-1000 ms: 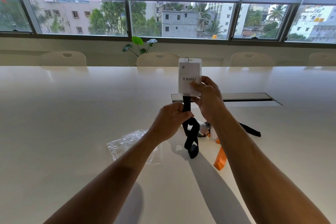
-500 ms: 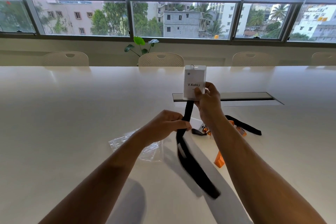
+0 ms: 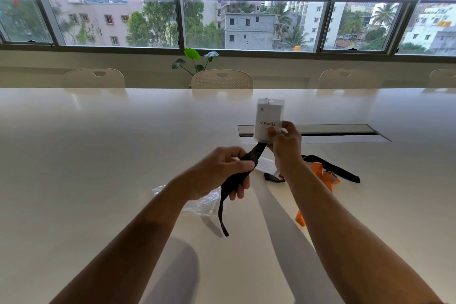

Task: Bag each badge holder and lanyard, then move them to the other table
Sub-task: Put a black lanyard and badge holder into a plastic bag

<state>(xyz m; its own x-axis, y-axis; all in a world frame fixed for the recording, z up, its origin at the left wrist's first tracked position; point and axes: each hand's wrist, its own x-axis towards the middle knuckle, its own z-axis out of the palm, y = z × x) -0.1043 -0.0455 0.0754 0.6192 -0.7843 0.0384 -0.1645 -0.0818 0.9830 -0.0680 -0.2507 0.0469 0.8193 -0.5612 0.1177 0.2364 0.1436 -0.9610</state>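
Note:
My right hand [image 3: 286,148] pinches the lower edge of a clear badge holder [image 3: 269,118] with a white card reading "V.Kohli", held upright above the table. A black lanyard [image 3: 233,182] runs down from the holder, and my left hand [image 3: 219,171] grips it, its loose end hanging to the tabletop. A crumpled clear plastic bag [image 3: 202,201] lies on the table under my left wrist. Behind my right forearm lie an orange lanyard [image 3: 320,173] and a second black lanyard [image 3: 340,173].
The long white table [image 3: 98,155] has a cable-tray slot [image 3: 340,131] behind the badge. Several white chairs [image 3: 222,79] line its far side below the windows, with a potted plant [image 3: 195,60] on the sill.
The black lanyard, swinging toward the right 0.5 s ago, now hangs down from my left hand, which has wrapped more of the strap. The badge holder stays raised in my right hand.

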